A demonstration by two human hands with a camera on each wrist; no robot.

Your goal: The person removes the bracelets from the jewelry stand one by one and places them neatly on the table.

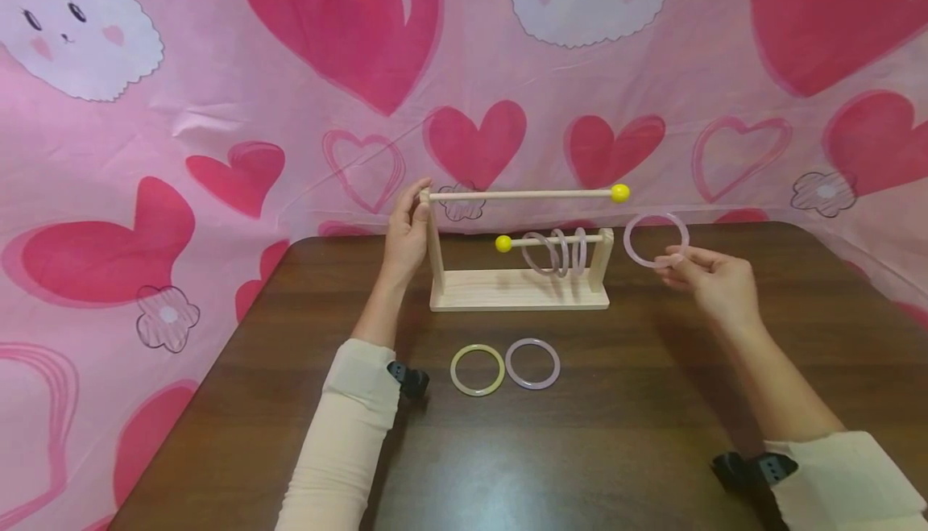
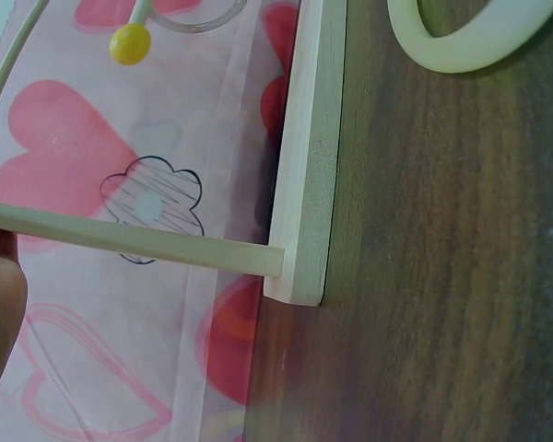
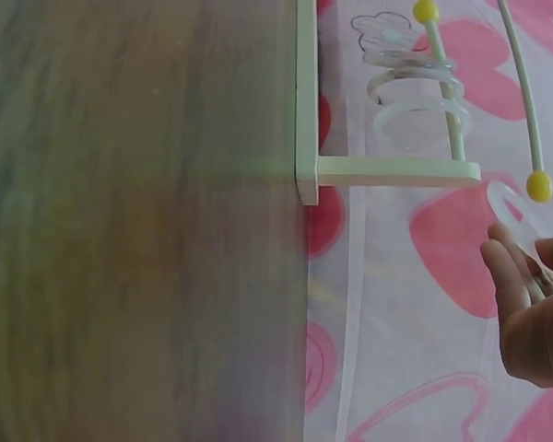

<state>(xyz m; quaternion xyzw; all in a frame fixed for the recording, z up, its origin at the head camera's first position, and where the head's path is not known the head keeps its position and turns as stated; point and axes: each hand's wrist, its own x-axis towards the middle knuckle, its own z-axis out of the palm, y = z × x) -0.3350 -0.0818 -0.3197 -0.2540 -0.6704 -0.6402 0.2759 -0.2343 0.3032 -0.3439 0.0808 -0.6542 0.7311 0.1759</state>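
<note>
My left hand (image 1: 408,237) grips the top of the left post of a wooden ring stand (image 1: 507,291), thumb in front. A long upper rod (image 1: 518,194) runs rightward from that post to a yellow ball (image 1: 619,193). On the shorter lower rod, pointing left from the right post to another yellow ball (image 1: 503,244), hang several translucent rings (image 1: 583,257). Between thumb and fingers, my right hand (image 1: 725,285) pinches a pale pink ring (image 1: 627,241) in the air, just right of and below the upper rod's ball. The right wrist view shows this ring partly behind the fingers.
In front of the stand, a yellow ring (image 1: 453,370) and a pale purple ring (image 1: 557,366) lie flat side by side on the dark wooden table (image 1: 638,450). A pink cloth (image 1: 478,56) with hearts hangs right behind the table's back edge.
</note>
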